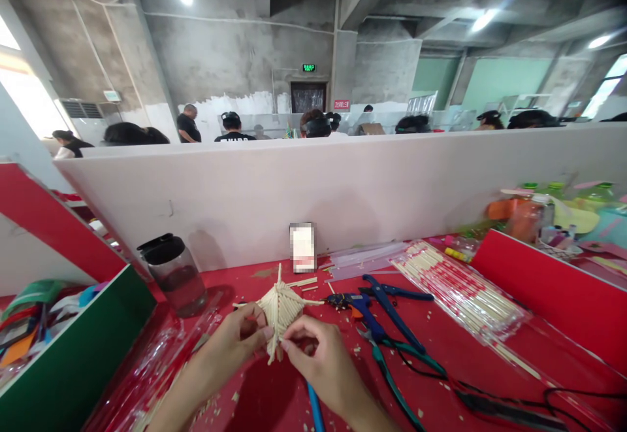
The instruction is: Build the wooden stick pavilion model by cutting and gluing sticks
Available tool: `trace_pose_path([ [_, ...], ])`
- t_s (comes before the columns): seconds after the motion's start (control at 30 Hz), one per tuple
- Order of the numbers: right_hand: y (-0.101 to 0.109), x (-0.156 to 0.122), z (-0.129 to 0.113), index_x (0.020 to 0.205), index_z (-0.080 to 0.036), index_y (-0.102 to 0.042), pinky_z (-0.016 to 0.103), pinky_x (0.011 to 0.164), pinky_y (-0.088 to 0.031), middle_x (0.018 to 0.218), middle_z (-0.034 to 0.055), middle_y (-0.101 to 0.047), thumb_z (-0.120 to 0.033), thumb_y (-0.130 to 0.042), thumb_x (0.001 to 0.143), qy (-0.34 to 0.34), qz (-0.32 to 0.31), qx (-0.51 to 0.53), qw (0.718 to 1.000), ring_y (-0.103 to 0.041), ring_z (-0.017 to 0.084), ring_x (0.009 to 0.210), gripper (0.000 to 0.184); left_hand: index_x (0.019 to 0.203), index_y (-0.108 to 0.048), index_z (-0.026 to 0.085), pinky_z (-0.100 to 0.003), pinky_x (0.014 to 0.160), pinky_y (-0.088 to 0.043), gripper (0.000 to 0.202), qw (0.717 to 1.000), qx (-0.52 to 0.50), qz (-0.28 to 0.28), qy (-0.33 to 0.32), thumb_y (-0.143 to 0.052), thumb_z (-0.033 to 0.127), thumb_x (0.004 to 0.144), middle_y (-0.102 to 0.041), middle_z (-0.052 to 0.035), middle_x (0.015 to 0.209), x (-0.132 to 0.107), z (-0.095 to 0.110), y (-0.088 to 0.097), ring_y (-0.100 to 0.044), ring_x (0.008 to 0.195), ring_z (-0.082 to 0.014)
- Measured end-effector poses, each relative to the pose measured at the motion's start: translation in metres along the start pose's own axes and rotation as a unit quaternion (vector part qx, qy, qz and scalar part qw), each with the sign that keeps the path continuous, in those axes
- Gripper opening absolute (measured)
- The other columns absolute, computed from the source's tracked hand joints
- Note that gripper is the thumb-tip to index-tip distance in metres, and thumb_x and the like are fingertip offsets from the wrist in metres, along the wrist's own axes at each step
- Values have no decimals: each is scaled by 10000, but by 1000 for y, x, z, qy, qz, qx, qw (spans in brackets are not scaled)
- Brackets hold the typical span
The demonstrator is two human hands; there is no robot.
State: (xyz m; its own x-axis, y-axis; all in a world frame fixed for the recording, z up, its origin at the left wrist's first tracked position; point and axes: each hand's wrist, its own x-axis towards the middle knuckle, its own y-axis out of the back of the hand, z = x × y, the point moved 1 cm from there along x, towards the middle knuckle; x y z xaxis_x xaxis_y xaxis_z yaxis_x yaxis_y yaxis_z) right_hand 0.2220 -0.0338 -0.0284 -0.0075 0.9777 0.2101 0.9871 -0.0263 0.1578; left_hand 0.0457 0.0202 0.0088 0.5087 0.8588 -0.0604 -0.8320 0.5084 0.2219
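Note:
A small pointed, roof-like model (280, 304) built of pale wooden sticks is held up just over the red table, its longer sticks jutting out at the corners. My left hand (245, 337) grips its left side, thumb toward the lower edge. On the lower right, my right hand (318, 350) pinches at the model's near edge with thumb and forefinger; any small piece between those fingertips is too small to tell. Right of the model lies a blue glue gun (360, 304). Loose short sticks (306, 283) lie just behind it.
Blue-handled cutters (394, 314) and green-handled pliers (386, 370) lie to the right, beside bagged sticks (460, 288). A dark-lidded bottle (174, 275) stands left. A phone-like upright object (303, 248) leans on the white partition (245, 203). Green (93, 334) and red (548, 301) boards flank the table.

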Motion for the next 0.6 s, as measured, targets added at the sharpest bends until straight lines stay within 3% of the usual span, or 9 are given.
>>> trace_pose_path([
  [0.37,-7,0,7,809,-181,-731,250,658,-507,775,39,-750,-255,-719,856,-30,24,81,996,-688,200,756,88,729,-510,221,-242,565,-392,430,1000,1,3,6,-771,558,781,-602,56,590,1,3,-1,-555,563,-139],
  [0.53,-13,-2,13,811,-184,-720,221,458,-460,757,34,-691,-388,-761,825,-66,38,140,987,-618,176,626,209,730,-520,215,-248,579,-423,420,1000,-12,9,19,-797,528,769,-613,52,600,1,1,0,-575,570,-140],
  [0.6,-16,-3,17,808,-184,-712,227,449,-483,748,33,-672,-441,-798,788,-80,44,168,982,-618,186,638,272,727,-526,212,-248,577,-427,420,1000,-11,12,13,-798,529,775,-616,48,603,1,-2,1,-579,568,-140],
])
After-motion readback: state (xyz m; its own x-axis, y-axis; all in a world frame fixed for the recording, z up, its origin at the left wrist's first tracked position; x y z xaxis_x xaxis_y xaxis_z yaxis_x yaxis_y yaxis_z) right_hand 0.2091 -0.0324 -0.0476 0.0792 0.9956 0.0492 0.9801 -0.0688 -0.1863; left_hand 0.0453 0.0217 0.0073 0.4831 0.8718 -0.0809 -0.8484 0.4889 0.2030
